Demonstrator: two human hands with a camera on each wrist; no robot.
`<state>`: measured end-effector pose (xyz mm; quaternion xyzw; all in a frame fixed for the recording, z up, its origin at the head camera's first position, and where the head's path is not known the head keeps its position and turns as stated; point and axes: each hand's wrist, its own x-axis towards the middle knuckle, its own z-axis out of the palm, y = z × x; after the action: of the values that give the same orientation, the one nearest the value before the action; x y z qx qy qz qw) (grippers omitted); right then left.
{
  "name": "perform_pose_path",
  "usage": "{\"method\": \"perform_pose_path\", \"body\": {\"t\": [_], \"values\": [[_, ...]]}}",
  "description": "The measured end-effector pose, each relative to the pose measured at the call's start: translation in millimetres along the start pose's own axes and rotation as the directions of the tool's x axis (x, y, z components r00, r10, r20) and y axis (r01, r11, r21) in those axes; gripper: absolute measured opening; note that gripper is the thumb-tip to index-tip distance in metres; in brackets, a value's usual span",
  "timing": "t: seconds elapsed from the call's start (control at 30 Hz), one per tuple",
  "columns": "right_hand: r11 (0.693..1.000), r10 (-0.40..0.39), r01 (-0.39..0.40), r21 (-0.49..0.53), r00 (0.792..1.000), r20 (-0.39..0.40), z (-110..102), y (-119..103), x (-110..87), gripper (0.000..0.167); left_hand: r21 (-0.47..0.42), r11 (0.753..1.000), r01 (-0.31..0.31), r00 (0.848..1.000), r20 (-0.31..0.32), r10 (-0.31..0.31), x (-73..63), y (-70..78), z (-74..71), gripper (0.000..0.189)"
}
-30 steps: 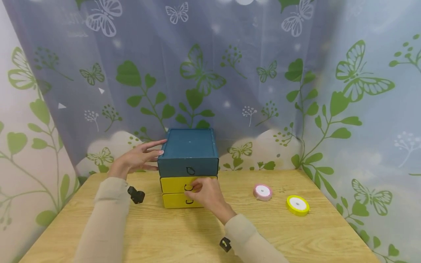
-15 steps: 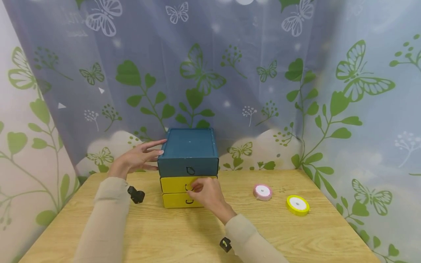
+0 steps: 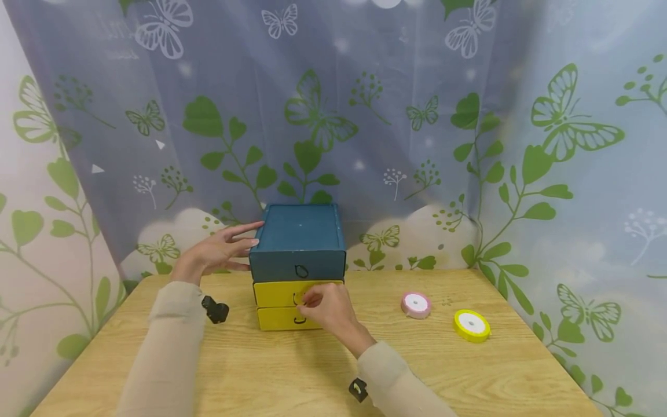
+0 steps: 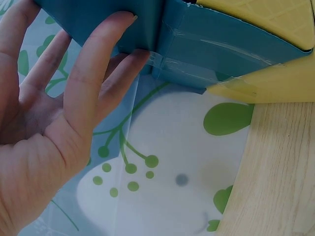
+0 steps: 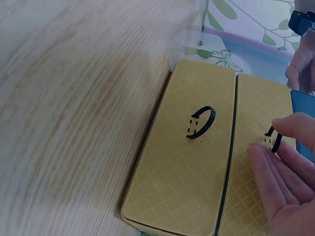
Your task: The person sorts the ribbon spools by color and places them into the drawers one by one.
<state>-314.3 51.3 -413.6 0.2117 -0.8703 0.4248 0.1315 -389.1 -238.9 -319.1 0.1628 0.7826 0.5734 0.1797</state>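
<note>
A small drawer cabinet stands at the table's middle, with a blue top drawer (image 3: 278,266) above two yellow drawers. My right hand (image 3: 333,307) is at the front of the middle yellow drawer (image 3: 271,293), thumb and fingers pinching its black loop handle (image 5: 277,141). The bottom yellow drawer (image 5: 179,162) has a like handle (image 5: 210,122), untouched. All the drawers look pushed in. On the cabinet's left, my left hand (image 3: 219,250) has its fingers spread against the blue side wall (image 4: 118,24). Clear tape shows on the side in the left wrist view.
To the right on the wooden table (image 3: 417,370) lie a pink ribbon roll (image 3: 416,304) and a yellow ribbon roll (image 3: 471,325), both with white centres. A patterned curtain (image 3: 396,145) hangs close behind the cabinet and along both sides.
My right thumb has shifted slightly to the right, drawing in on the middle drawer's handle. The left hand, the cabinet and the ribbon rolls stay where they were.
</note>
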Motion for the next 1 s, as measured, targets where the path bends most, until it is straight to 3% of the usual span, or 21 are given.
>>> {"method": "perform_pose_path", "body": {"t": [0.4,1.0], "values": [[1.000,0.021,-0.021,-0.007,1.000,0.023,-2,-8,-8.7,0.008,-0.004,1.000,0.008,1.000,-0.009,-0.008,0.5,1.0,1.3,0.074],[1.000,-0.012,0.012,-0.002,0.997,0.077,-9,-16,-28.6,0.007,0.007,1.000,0.009,1.000,-0.009,-0.009,0.3,0.6,1.1,0.074]]}}
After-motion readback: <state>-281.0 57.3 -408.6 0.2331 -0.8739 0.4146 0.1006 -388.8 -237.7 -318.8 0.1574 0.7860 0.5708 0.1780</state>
